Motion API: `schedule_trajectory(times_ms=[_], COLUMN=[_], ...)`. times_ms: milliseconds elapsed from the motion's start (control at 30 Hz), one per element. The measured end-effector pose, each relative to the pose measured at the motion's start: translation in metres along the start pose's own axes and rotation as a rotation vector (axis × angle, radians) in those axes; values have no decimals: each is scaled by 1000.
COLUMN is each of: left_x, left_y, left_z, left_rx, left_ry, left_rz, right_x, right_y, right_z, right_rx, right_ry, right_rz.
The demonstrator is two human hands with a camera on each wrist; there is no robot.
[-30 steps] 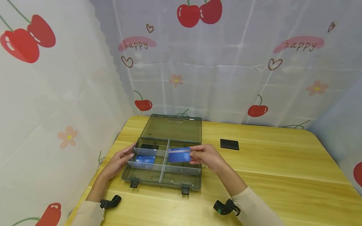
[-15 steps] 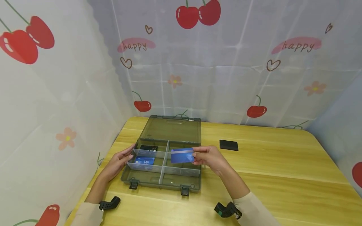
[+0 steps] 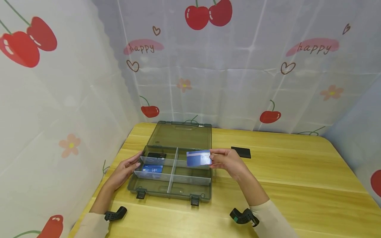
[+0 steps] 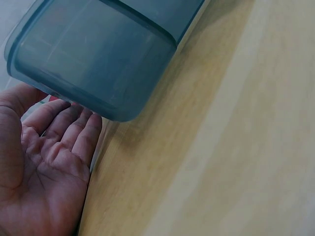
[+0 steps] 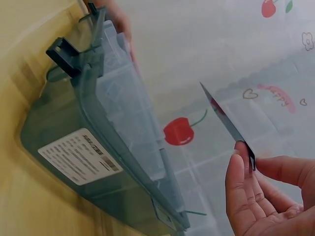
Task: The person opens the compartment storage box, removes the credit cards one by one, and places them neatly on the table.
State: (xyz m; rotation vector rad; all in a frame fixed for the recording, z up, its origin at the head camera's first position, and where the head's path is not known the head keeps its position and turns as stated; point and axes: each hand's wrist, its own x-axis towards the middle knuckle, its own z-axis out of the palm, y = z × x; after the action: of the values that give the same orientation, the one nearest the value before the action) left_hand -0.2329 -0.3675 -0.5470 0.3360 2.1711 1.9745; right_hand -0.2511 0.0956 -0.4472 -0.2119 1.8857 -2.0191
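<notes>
My right hand (image 3: 232, 162) pinches a blue card (image 3: 198, 158) with a pale stripe between thumb and fingers. In the head view, the card is above the right-hand compartments of a smoky divided box (image 3: 190, 191). The right wrist view shows this card (image 5: 227, 123) nearly edge-on, apart from the box. My left hand (image 3: 123, 172) rests against the box's left side, its fingers (image 4: 84, 135) reaching to the wall. A blue VIP card (image 3: 152, 168) lies in the middle left compartment. Behind it, a black VIP card (image 3: 156, 155) lies in the back left compartment.
The box's lid (image 3: 181, 135) lies open toward the back curtain. A black card (image 3: 242, 152) lies on the wooden table (image 3: 285, 178), right of the box. Two latches (image 3: 194, 200) hang at the box's front. A printed curtain (image 3: 220, 89) encloses the table's back and sides.
My right hand has moved right and slightly up with the blue card, which now tilts and catches more light. My left hand stays at the box's side.
</notes>
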Motion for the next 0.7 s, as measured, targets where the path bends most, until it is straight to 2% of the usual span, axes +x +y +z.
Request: schedule_trajectory(times_ms=[300,700], left_x=[-1,-1], left_y=[1,2], left_z=[1,1], left_rx=[11,7], left_ry=[10,1], left_rz=[-14,-6], right_x=[-2,-6], right_y=[-7,-19], right_z=[-15,-33], right_rx=[26,72], right_ry=[66,84], right_rz=[-4,-29])
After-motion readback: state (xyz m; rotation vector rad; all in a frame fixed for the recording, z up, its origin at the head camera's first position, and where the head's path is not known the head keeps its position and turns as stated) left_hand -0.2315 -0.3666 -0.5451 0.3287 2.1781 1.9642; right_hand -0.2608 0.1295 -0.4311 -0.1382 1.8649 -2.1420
